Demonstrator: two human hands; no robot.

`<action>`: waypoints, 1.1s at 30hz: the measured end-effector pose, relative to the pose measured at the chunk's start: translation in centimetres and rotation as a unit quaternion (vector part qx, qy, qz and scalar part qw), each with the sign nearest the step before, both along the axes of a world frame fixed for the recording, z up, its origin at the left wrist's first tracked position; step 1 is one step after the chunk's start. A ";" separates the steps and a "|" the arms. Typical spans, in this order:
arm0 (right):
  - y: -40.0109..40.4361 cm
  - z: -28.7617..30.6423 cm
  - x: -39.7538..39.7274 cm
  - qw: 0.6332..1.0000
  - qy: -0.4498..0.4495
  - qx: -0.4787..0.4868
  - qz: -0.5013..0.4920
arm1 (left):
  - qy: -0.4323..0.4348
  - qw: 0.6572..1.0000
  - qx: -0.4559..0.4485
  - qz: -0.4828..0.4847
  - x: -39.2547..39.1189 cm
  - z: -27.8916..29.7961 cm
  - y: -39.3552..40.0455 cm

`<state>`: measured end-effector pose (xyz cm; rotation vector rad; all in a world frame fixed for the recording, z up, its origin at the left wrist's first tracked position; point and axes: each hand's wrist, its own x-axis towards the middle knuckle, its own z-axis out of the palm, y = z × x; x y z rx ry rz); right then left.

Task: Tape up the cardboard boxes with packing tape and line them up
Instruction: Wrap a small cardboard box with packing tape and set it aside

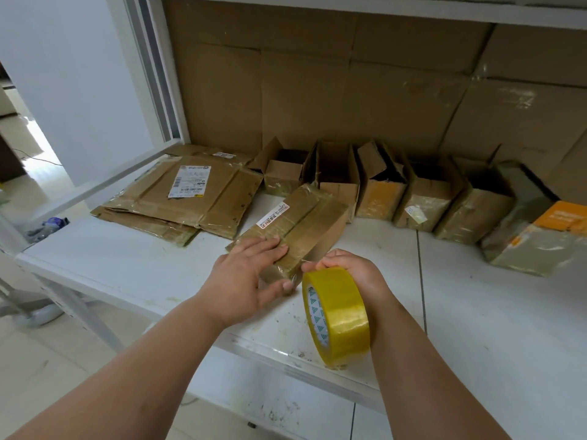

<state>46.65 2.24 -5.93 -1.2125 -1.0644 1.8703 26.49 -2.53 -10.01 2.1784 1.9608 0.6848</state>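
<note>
Closed box (292, 223) on table (476, 312), front centre; flattened cartons (178, 198) behind-left; row of open boxes (397, 188) behind, running right; tape roll (336, 315) just right of closed box.

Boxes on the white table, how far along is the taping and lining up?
Done: none looks finished; the row of boxes at the back stands with its flaps open. In hand: the left hand presses flat on a closed box while the right hand grips the tape roll at its near corner. Left: seal it, tape the open ones, line them up. Flattened cardboard lies at the left.
</note>
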 end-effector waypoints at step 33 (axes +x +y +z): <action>-1.6 0.1 4.1 0.997 0.067 0.025 -0.030 | -0.402 0.872 0.051 0.273 -2.0 1.7 -2.0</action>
